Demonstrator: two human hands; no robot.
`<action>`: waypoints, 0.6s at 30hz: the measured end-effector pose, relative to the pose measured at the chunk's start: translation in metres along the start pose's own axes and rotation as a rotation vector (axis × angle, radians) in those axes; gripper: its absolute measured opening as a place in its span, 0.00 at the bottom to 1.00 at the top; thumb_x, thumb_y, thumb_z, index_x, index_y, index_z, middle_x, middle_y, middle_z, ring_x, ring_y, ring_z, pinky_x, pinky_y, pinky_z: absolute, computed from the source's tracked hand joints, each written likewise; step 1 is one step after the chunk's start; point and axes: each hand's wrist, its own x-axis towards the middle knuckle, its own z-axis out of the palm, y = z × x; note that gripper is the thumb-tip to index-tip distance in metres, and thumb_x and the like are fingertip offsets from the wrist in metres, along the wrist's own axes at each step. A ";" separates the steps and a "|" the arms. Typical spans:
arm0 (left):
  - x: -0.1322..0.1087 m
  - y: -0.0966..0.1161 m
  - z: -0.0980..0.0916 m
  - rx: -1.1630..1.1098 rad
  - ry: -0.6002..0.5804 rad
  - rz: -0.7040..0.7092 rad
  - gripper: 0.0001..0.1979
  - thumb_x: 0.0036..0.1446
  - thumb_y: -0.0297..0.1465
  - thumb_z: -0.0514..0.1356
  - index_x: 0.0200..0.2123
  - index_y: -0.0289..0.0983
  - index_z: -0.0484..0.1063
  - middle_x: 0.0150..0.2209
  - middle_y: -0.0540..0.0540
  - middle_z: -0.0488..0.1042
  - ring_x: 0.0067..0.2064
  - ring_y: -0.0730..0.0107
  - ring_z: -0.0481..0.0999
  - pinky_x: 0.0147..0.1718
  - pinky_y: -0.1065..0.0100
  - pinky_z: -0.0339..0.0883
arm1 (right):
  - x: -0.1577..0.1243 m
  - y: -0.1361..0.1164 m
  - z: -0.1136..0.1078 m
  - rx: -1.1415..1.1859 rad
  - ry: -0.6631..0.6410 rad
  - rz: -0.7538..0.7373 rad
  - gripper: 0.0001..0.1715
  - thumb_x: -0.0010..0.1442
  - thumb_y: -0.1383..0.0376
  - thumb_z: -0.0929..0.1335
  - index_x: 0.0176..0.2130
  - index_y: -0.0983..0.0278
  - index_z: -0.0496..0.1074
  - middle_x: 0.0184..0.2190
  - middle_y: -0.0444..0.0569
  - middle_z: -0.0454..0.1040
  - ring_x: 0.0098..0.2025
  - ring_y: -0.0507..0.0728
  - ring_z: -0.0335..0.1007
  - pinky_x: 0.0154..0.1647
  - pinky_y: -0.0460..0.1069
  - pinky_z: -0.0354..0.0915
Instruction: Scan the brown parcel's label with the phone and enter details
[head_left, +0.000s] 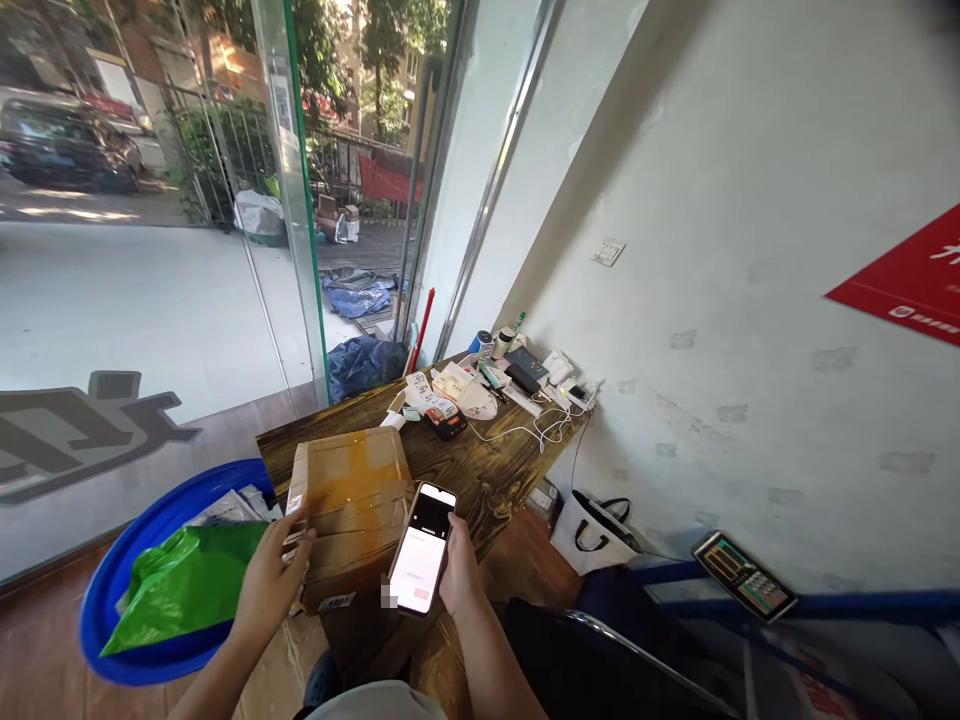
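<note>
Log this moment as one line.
left hand: at left side of taped cardboard box | right hand: holding lit smartphone | box: on wooden table

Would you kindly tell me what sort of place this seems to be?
Probably a small parcel shop or pickup point: a taped box and numbered slips lie on the desk, and a glass front looks outdoors.

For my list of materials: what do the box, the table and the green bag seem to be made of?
Box: matt brown cardboard, by its creased surface under the yellowish tape.
Table: dark wood, or perhaps wood-look board, by its bold grain; finish uncertain.
Green bag: probably thin, glossy plastic, by its shiny wrinkles.
</note>
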 end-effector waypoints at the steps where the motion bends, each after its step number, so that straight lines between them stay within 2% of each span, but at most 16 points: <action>1: 0.001 0.017 0.007 -0.062 -0.078 0.026 0.31 0.49 0.53 0.54 0.48 0.37 0.70 0.49 0.38 0.73 0.50 0.54 0.73 0.50 0.56 0.68 | -0.001 0.002 0.000 -0.007 0.019 -0.005 0.24 0.37 0.49 0.73 0.30 0.63 0.72 0.23 0.44 0.77 0.28 0.58 0.73 0.31 0.51 0.67; 4: 0.004 0.060 0.033 -0.192 -0.327 -0.001 0.34 0.46 0.55 0.55 0.47 0.34 0.72 0.51 0.36 0.74 0.54 0.52 0.70 0.55 0.56 0.63 | -0.007 0.006 0.004 -0.030 0.037 -0.035 0.21 0.37 0.52 0.74 0.29 0.62 0.72 0.21 0.43 0.77 0.26 0.56 0.72 0.30 0.48 0.66; 6: 0.008 0.077 0.052 -0.221 -0.431 -0.021 0.34 0.47 0.55 0.53 0.44 0.33 0.74 0.48 0.36 0.76 0.52 0.52 0.72 0.52 0.58 0.65 | -0.013 0.005 0.008 -0.041 0.008 -0.046 0.22 0.38 0.53 0.73 0.32 0.63 0.73 0.26 0.45 0.79 0.30 0.57 0.74 0.34 0.49 0.67; 8: 0.011 0.085 0.068 -0.232 -0.495 -0.019 0.33 0.49 0.55 0.49 0.39 0.34 0.77 0.42 0.37 0.78 0.44 0.54 0.76 0.45 0.60 0.68 | -0.020 0.004 0.011 -0.046 -0.021 -0.039 0.23 0.39 0.53 0.72 0.33 0.64 0.75 0.30 0.48 0.80 0.34 0.60 0.75 0.40 0.51 0.68; 11: 0.014 0.090 0.080 -0.219 -0.536 -0.006 0.31 0.50 0.55 0.49 0.28 0.34 0.77 0.31 0.41 0.78 0.36 0.57 0.75 0.36 0.64 0.67 | -0.027 0.002 0.012 -0.046 -0.028 -0.027 0.24 0.40 0.50 0.72 0.33 0.65 0.75 0.31 0.49 0.80 0.36 0.60 0.75 0.43 0.52 0.68; 14: 0.015 0.092 0.083 -0.170 -0.535 0.005 0.28 0.46 0.55 0.54 0.22 0.34 0.74 0.23 0.45 0.72 0.32 0.60 0.72 0.32 0.66 0.64 | -0.030 0.002 0.009 -0.049 -0.020 -0.028 0.26 0.40 0.49 0.72 0.34 0.65 0.76 0.31 0.48 0.80 0.33 0.59 0.75 0.39 0.51 0.68; 18: 0.013 0.095 0.082 -0.136 -0.517 0.016 0.27 0.48 0.54 0.52 0.21 0.34 0.72 0.21 0.47 0.68 0.29 0.63 0.68 0.30 0.67 0.61 | -0.033 0.004 0.007 -0.046 -0.018 -0.055 0.25 0.42 0.48 0.71 0.32 0.65 0.75 0.27 0.47 0.79 0.29 0.58 0.73 0.34 0.51 0.67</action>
